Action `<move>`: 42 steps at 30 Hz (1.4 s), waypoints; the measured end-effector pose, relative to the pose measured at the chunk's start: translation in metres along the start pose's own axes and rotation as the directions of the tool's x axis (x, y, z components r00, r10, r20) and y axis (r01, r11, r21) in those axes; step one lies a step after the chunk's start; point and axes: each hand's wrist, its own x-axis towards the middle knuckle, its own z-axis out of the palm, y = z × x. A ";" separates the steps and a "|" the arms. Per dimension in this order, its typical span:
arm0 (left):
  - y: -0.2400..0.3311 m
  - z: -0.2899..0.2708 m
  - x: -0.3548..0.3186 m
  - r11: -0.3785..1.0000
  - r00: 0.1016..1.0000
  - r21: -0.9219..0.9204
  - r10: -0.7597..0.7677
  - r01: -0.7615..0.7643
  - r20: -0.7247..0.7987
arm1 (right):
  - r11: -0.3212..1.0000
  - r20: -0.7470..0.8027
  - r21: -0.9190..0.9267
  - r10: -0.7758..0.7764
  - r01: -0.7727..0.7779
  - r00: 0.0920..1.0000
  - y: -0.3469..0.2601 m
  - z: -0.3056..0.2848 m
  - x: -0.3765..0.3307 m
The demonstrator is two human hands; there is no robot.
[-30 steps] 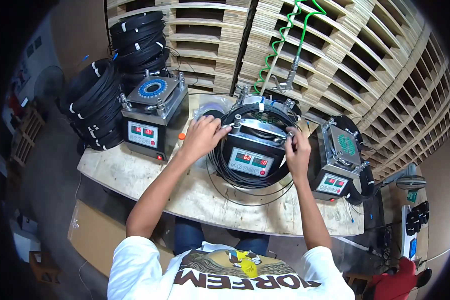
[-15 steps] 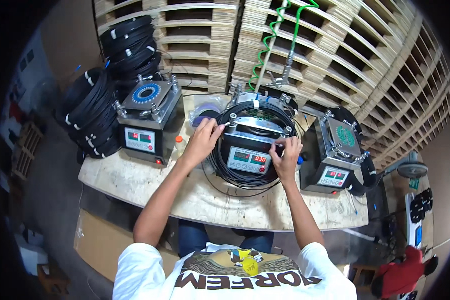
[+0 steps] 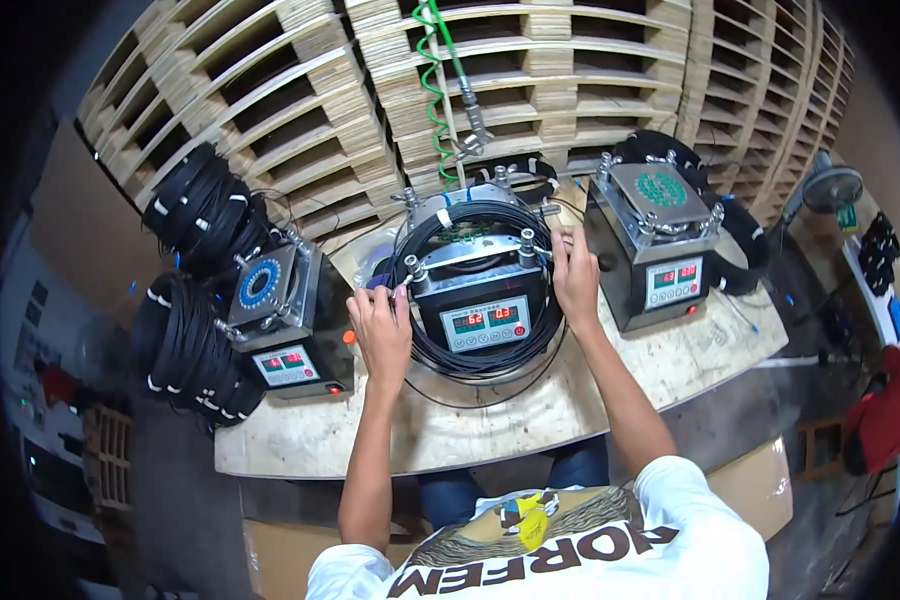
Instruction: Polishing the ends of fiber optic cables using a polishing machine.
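A coil of black cable is looped round the middle tabletop machine, a dark box with a metal top plate and a lit control panel. My left hand is at the machine's left front metal post, its thumb and fingers pinched on a small thin piece whose kind I cannot make out. Beside the right front post, my right hand is closed at the coil's right side. Whatever it pinches is too small to name. A white tie wraps the top of the coil.
Similar machines stand to the left and right. Stacked black cable coils lie at far left, with more coils behind the right machine. A green spiral air hose hangs before wooden pallets. An orange-capped bottle sits near my left hand.
The view has swung, shifting the whole scene. My right hand has moved from the panel's right edge up to the outer side of the right post. My left hand stays by the left post.
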 end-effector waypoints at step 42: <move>-0.019 0.013 -0.022 0.886 0.979 -0.424 -0.205 0.189 0.008 | 0.636 0.741 -0.368 -0.241 0.678 0.627 -0.039 -0.010 -0.054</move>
